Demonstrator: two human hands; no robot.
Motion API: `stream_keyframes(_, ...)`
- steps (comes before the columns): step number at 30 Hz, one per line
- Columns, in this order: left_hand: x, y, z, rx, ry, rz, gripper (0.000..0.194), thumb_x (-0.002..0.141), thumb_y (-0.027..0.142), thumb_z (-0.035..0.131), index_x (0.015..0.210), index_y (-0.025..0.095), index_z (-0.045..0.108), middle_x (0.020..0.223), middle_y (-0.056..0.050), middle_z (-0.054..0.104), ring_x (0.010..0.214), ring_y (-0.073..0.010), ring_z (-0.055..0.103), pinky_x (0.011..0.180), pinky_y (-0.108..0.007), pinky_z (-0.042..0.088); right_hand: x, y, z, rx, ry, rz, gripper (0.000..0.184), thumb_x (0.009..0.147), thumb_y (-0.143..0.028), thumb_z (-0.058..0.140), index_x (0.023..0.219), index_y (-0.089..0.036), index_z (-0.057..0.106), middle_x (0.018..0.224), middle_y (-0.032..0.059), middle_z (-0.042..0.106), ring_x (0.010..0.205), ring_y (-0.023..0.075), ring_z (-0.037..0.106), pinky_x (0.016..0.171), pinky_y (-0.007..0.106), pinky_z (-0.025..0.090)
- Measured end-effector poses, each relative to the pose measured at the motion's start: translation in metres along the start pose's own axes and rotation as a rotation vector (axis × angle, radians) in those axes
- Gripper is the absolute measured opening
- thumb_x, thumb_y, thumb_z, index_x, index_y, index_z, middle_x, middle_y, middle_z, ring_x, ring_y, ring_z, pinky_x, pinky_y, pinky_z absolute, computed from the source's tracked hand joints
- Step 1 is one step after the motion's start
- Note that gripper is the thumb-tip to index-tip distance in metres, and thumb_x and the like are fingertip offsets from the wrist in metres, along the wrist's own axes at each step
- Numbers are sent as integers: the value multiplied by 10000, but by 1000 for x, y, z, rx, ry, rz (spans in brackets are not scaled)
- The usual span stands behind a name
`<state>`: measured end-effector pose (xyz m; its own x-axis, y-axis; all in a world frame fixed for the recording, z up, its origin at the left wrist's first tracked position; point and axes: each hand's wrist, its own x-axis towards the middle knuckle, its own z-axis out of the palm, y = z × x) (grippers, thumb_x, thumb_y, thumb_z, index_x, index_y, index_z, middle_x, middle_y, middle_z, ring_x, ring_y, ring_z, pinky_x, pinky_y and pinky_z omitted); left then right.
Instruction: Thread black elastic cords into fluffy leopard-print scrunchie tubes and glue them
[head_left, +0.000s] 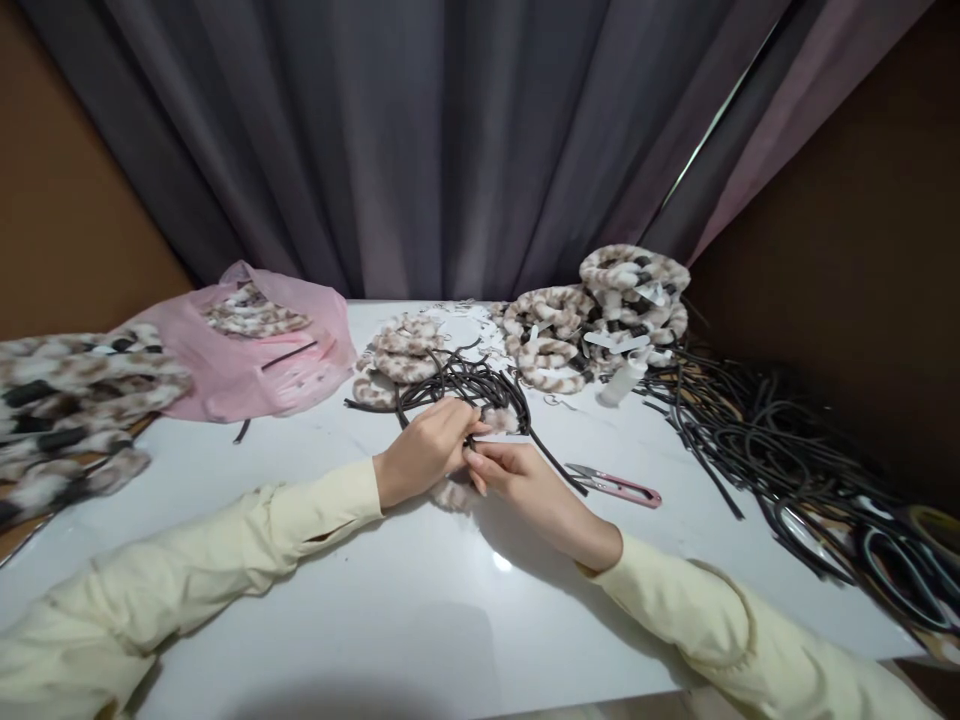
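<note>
"Pinching with both hands, is that what I'm looking at?"

"Yes. The left hand (435, 447) and the right hand (536, 495) meet near the middle of the tabletop (360, 620), fingers closed on a fluffy piece (452, 495) that shows just below them. Something dark sits at the fingertips, but they cover too much to tell whether it's a cord end."

"How far along is that one?"

"Partway, I'd judge, since it's in hand and not set down. Whether it's joined into a loop, I can't see."

"And what looks done?"

"Probably the fluffy rings (634, 268) stacked at the back right, and maybe the fluffy pile (146, 385) at the left edge, where dark stretches show between the fur. That's a guess. The pink bag (225, 375) beside that pile has more fluffy stuff (259, 310) at its mouth."

"So what's left?"

"A fair amount, judging by the loose cord. A tangle of black cords (480, 385) lies just behind the hands, and a larger cord heap (757, 420) spreads along the right side. The fluffy bundle (406, 338) behind the tangle could be either finished or waiting."

"Any tools in use?"

"None. The snips (619, 487) lie near the right hand, untouched, and a small bottle (625, 380) sits farther back."
</note>
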<state>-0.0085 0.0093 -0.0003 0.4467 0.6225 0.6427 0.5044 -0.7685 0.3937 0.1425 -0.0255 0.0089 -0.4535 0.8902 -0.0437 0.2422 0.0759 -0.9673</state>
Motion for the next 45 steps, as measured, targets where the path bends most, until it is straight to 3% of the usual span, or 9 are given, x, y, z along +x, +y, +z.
stream_keyframes(3,-3,-8,1,240,5,242,196,852,67,348,709,167,438,653,-29,493,645,-160,444,610,-268,403,-3,-1,-3,-98,24,-49,338,881,-289,402,565,-169,410,531,-42,380,525,88,342,539,233,274)
stream_keyframes(9,-2,-7,-5,359,14,384,196,876,66,335,739,164,436,648,-42,496,634,-172,431,593,-278,410,-11,-2,-6,-517,105,-181,247,838,-130,385,598,-177,420,538,-22,449,499,103,363,517,232,259)
stream_keyframes(14,-4,-7,-5,286,-50,277,204,856,32,324,768,156,460,667,-40,491,647,-170,429,596,-276,399,-14,3,-7,-797,163,-323,227,759,-30,376,851,-134,555,773,99,628,693,199,562,619,279,398)
stream_keyframes(18,-5,-9,-4,215,-72,217,204,831,1,344,808,152,480,698,-33,506,681,-161,451,636,-264,406,-14,6,-5,-740,201,-384,412,787,-54,375,1186,-129,445,1074,148,618,927,229,597,747,329,465)
stream_keyframes(23,-4,-8,-2,184,-82,177,181,840,13,367,807,155,474,720,-27,528,694,-151,476,666,-254,415,-13,9,-3,-754,182,-350,481,780,-54,388,1256,-120,373,1050,138,624,880,217,611,724,316,478)
stream_keyframes(28,-6,-10,-2,205,-146,158,174,842,23,369,798,157,472,722,-27,527,698,-154,488,661,-256,420,-13,6,-11,-1025,229,-426,297,718,-27,443,990,-124,514,819,92,617,775,218,542,639,294,429)
stream_keyframes(32,-7,-12,-1,327,-233,183,181,840,29,356,798,146,487,736,-49,529,718,-181,487,637,-280,419,-15,0,-15,-1236,146,-443,246,633,45,429,719,-182,467,638,31,527,680,190,464,580,271,353)
stream_keyframes(38,-7,-9,0,378,-345,202,185,911,178,355,840,122,516,747,-63,540,704,-189,496,605,-289,429,-18,-1,-14,-1246,69,-542,248,626,48,441,686,-193,429,603,15,462,637,181,413,559,278,303)
stream_keyframes(45,-7,-8,-3,153,-301,196,205,889,93,337,855,132,535,746,-53,563,732,-168,516,654,-270,445,-13,-9,-31,-1308,139,-651,234,846,-15,387,693,-152,499,664,52,490,658,185,379,557,295,285)
